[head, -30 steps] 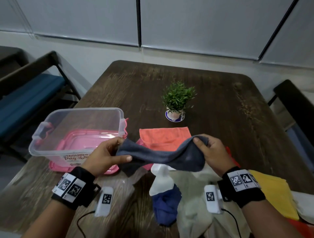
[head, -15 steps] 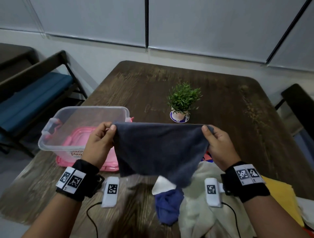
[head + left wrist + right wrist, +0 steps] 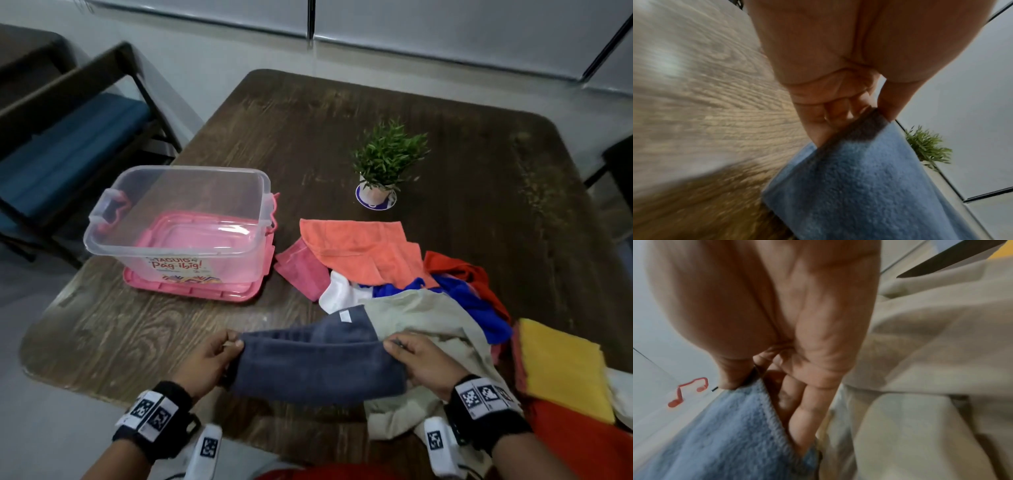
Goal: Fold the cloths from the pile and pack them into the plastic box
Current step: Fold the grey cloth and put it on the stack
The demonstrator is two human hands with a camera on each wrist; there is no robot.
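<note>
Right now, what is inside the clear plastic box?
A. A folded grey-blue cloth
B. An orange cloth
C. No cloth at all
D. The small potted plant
C: the clear plastic box holds no cloth; only the pink lid beneath shows through, and both hands hold the grey-blue cloth above the table.

This looks like a meeting room or office. A big dark wood table (image 3: pixel 342 137) stands by plain grey wall panels (image 3: pixel 445 27). A small plant (image 3: pixel 387 161) sits on it. Chairs (image 3: pixel 68 137) stand beside it.
</note>
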